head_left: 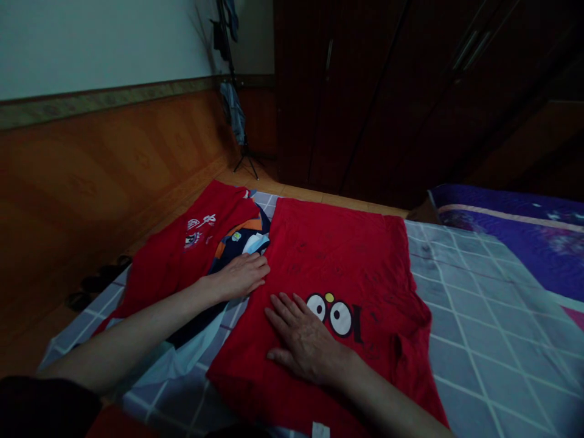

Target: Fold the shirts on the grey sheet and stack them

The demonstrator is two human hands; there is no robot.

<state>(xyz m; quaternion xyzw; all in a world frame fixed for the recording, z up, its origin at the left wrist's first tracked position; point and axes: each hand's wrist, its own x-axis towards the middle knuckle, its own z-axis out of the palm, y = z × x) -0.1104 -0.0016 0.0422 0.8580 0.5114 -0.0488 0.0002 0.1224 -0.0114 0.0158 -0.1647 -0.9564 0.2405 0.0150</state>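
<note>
A red shirt (347, 249) with a printed pair of cartoon eyes lies spread over the checked bed sheet (465, 304). My right hand (305, 340) rests on it, palm down with fingers spread, just left of the print. At the shirt's left edge lies my left hand (241, 277), its fingers stretched out and nothing seen in its grip. Beneath my left forearm and beyond it is a pile of clothes, with another red shirt (168, 261) on top and navy, orange and light blue cloth (237, 243) showing from under it.
Dark wardrobes (347, 109) stand past the bed's far edge. A coat stand (246, 152) with hanging clothes is in the far corner. Purple bedding (515, 225) lies at the right. Dark shoes (100, 280) are on the floor at the left, by the orange-panelled wall (91, 170).
</note>
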